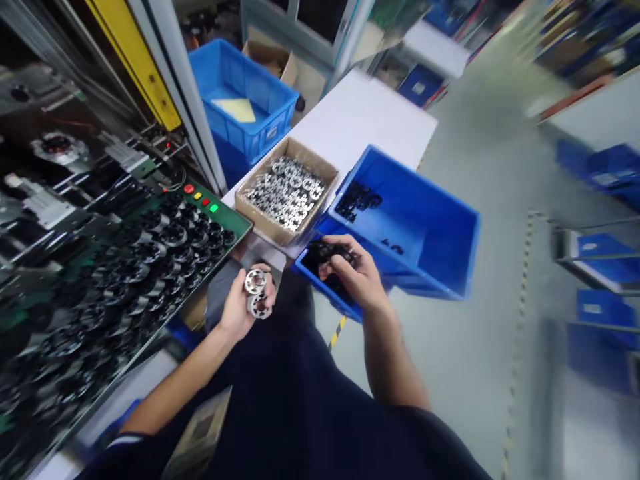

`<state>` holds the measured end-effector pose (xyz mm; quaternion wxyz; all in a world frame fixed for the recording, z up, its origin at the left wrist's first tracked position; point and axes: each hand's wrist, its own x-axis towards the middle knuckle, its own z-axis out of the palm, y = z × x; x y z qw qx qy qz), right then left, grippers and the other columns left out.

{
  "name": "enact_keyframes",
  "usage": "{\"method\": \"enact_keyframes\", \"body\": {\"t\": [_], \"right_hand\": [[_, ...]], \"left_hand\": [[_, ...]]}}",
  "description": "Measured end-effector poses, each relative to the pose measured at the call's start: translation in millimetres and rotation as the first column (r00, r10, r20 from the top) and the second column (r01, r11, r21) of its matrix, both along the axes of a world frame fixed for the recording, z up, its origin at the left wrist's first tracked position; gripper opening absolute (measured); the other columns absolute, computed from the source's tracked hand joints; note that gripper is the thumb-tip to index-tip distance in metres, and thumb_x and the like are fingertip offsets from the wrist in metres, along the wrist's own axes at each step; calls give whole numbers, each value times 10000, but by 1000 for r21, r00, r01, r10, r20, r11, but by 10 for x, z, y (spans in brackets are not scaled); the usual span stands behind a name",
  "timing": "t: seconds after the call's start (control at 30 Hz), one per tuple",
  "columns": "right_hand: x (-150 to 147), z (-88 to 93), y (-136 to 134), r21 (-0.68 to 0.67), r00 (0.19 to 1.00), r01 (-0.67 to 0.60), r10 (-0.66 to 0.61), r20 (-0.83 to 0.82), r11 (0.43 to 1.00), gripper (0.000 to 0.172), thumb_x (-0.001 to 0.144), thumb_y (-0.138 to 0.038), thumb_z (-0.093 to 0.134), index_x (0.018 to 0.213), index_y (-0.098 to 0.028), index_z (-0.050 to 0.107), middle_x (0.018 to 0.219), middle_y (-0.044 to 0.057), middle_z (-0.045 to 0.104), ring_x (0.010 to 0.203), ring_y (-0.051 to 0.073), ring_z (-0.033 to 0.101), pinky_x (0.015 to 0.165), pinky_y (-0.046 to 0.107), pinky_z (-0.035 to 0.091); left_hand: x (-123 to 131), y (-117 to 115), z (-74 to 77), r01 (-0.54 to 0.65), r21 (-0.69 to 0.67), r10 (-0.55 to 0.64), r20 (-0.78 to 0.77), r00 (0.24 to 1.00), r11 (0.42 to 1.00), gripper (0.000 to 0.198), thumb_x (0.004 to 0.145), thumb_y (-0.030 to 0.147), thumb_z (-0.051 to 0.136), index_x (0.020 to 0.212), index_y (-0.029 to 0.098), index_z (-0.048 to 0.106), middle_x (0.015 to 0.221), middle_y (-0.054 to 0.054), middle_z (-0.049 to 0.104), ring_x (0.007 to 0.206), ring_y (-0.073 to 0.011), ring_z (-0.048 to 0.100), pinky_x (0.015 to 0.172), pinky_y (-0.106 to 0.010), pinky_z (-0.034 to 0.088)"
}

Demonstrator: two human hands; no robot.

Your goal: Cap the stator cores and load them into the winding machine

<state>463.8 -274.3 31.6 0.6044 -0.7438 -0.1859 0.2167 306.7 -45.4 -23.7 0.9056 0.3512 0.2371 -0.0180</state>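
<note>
My left hand [243, 307] is closed around two silver metal rings [256, 283] with notched inner edges, one above the other. Over a small blue bin [325, 283], my right hand [357, 267] grips several dark parts [330, 253], blurred and partly covered by the fingers. Beyond my hands stands a cardboard box [270, 230] full of similar silver rings [295, 193]. A large blue bin [430, 227] to its right has black parts [357, 200] heaped in its left end and a few loose on its floor.
Rows of black cylindrical parts [170, 233] cover the green machine bed [240, 227] at left, beside lit push buttons [201, 198]. A yellow guard post [145, 73] rises there. Behind the box are a white table [370, 107] and another blue crate [245, 100] holding yellowish paper.
</note>
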Motion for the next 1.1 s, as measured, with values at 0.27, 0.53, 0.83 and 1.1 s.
{"method": "enact_keyframes", "body": {"t": [0.27, 0.53, 0.83, 1.1], "right_hand": [[-796, 149, 679, 252, 883, -297, 165, 440, 921, 355, 1142, -263, 846, 1494, -310, 850, 1220, 72, 841, 1152, 238, 811, 1034, 402, 701], [-968, 181, 693, 211, 871, -250, 124, 476, 945, 548, 1093, -225, 905, 1619, -340, 806, 1155, 56, 838, 1022, 241, 821, 946, 429, 733], [-975, 268, 571, 126, 872, -262, 179, 455, 957, 528, 1082, -188, 893, 1568, -391, 853, 1137, 61, 822, 932, 215, 825, 797, 363, 742], [-976, 244, 553, 108, 862, -255, 176, 476, 961, 429, 1078, -173, 888, 1473, -337, 899, 1145, 59, 821, 947, 201, 840, 834, 337, 752]], "left_hand": [[-331, -147, 431, -243, 202, 213, 159, 964, 949, 642, 1110, 852, 696, 1329, 257, 797, 1116, -60, 779, 1132, -273, 815, 904, -349, 711], [-366, -94, 423, -268, 463, 117, 329, 937, 845, 534, 1240, 729, 469, 1329, 351, 835, 1254, -46, 782, 1125, -239, 745, 1045, -365, 650], [-365, 33, 388, -195, 549, 24, 303, 953, 813, 626, 1166, 803, 551, 1285, 257, 833, 1237, -132, 773, 1123, -333, 742, 1035, -484, 640], [-370, 54, 524, -23, 485, -74, 179, 981, 874, 652, 1112, 838, 666, 1243, 213, 796, 1117, -123, 734, 941, -286, 753, 852, -425, 648]]}}
